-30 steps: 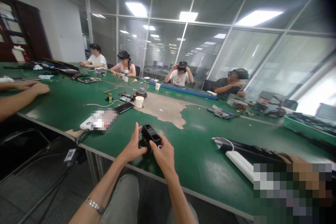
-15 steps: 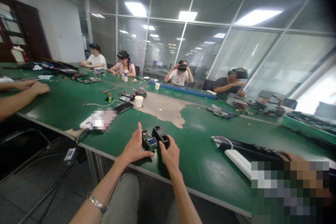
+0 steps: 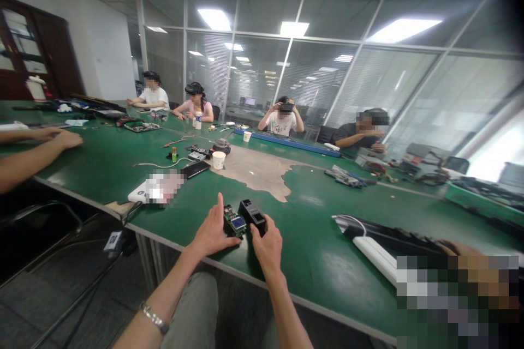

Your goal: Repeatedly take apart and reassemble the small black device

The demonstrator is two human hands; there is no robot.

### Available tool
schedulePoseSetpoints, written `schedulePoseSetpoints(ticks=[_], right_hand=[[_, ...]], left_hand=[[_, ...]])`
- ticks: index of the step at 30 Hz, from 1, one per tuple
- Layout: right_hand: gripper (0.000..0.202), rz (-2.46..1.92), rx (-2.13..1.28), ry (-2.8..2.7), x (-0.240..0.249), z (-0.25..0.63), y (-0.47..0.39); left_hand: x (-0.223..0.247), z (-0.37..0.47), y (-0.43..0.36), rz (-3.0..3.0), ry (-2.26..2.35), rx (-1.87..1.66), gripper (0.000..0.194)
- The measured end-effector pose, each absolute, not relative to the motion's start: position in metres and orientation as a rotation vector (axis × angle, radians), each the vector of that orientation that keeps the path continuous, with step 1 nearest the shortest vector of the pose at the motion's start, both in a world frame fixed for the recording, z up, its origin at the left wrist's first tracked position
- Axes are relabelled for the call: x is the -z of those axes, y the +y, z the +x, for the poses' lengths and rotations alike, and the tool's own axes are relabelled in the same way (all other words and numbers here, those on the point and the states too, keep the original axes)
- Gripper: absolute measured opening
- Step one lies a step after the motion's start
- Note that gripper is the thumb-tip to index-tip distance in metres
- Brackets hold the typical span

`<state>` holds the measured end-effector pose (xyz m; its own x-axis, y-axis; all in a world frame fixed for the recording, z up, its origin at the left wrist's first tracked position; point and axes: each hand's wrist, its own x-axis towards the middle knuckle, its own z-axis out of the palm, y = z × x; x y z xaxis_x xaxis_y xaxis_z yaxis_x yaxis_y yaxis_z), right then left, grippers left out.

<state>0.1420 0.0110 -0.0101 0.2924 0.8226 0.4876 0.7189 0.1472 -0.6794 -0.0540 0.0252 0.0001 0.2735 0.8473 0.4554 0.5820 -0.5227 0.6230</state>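
Close to the table's near edge lies a green circuit board (image 3: pixel 235 222) with a small bluish screen. My left hand (image 3: pixel 209 230) rests beside its left side, thumb stretched along the near end and index finger raised, open and not wrapped round it. Just right of the board, a black plastic housing (image 3: pixel 251 212) with a small rectangular window stands tilted. The fingers and thumb of my right hand (image 3: pixel 268 241) are closed on the near right end of this housing. My right fingertips are partly hidden behind it.
On the green table (image 3: pixel 311 240) are a paper cup (image 3: pixel 218 161), a dark phone-like slab (image 3: pixel 197 169), and a white device (image 3: pixel 137 194) partly blurred out. A long white bar (image 3: pixel 374 256) lies at right. Another person's hands (image 3: pixel 65 139) rest at left; several people sit opposite.
The camera view has shifted very slightly, so everything sits a little lower and further right. My hands, the board and the housing keep the same arrangement.
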Motion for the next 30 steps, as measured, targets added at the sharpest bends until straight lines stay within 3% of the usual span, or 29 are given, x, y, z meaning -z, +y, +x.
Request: schedulePoseSetpoints(ticks=[6,11,24,30], right_hand=[[0.047,-1.404,-0.469,-1.233,-0.02,0.129,0.0],[0.046,-1.373,-0.524,-1.311,-0.036,0.115,-0.005],[0.04,-1.426,-0.299,-1.548,-0.035,0.1,-0.008],[0.048,-1.552,-0.182,-1.638,-0.035,0.098,-0.013]], left_hand=[[0.0,-0.055,0.025,2.2,1.294,-1.137,0.14],[-0.001,-0.055,0.023,2.174,1.271,-1.168,0.142],[0.001,-0.056,0.026,2.198,1.229,-1.19,0.137],[0.003,-0.056,0.027,2.219,1.274,-1.168,0.138]])
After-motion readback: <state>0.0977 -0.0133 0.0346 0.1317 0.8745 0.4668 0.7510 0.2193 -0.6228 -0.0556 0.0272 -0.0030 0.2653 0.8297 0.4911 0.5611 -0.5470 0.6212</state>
